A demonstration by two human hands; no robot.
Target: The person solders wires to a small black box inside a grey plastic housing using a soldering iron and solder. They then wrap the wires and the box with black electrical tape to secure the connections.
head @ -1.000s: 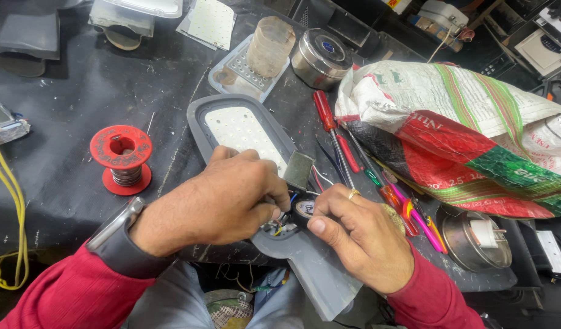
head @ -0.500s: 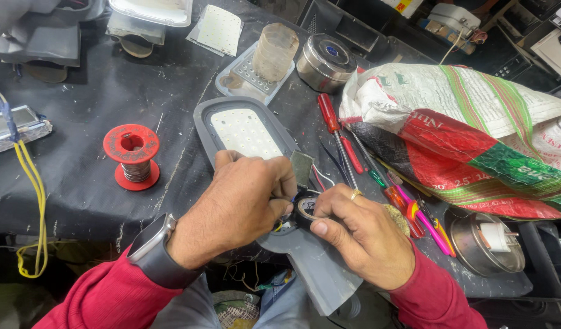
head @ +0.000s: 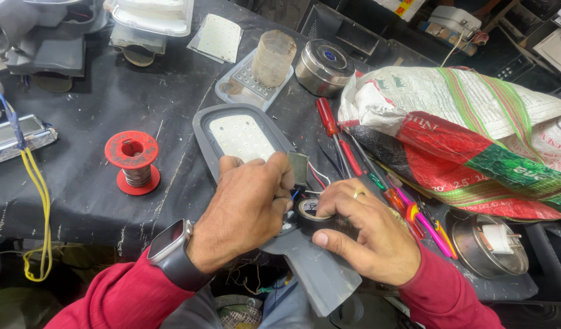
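Evidently wiring work — both hands closed at the lamp's [head: 244, 137] neck on the desk [head: 91, 103]: left hand [head: 247, 210] pinching wires [head: 314, 176], right hand [head: 369, 234] gripping tape [head: 310, 210]. Next: snug wrapping.

Grey lamp housing [head: 244, 131] (LED panel up) holds black tape roll [head: 309, 210].

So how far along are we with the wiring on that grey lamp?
Done: the grey lamp housing lies on the bench with its white LED panel seated. In hand: the left hand works at the loose wires by the neck, and the right hand holds a black tape roll. Left: the wires look bare and untucked; the joint itself is hidden.
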